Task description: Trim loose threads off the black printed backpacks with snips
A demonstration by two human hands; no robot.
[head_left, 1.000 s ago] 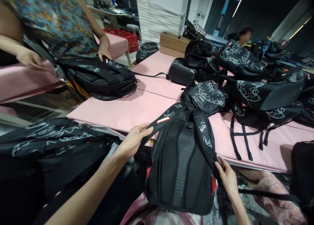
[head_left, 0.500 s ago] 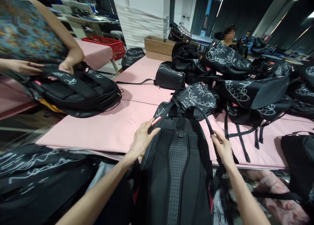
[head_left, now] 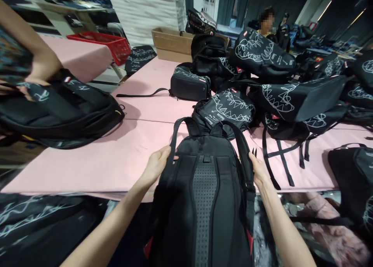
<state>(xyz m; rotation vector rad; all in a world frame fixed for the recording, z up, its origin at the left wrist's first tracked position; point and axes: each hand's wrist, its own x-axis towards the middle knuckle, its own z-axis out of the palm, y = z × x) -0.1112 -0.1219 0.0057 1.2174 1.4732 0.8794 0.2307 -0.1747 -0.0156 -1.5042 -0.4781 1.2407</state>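
As both grips hold straps, black backpack

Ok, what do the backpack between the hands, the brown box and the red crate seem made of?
Backpack: probably synthetic fabric, matte black, padded, seamed panels; its dotted centre panel may be mesh. Box: likely cardboard, dull brown, flat thin walls. Crate: perhaps moulded plastic, uniformly red, stiff-sided; finish blurred.

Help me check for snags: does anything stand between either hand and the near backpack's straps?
Nothing visible does: the left hand grips one strap, the right hand the other strap. Two dark tips poke up at the right hand, outside the strap.
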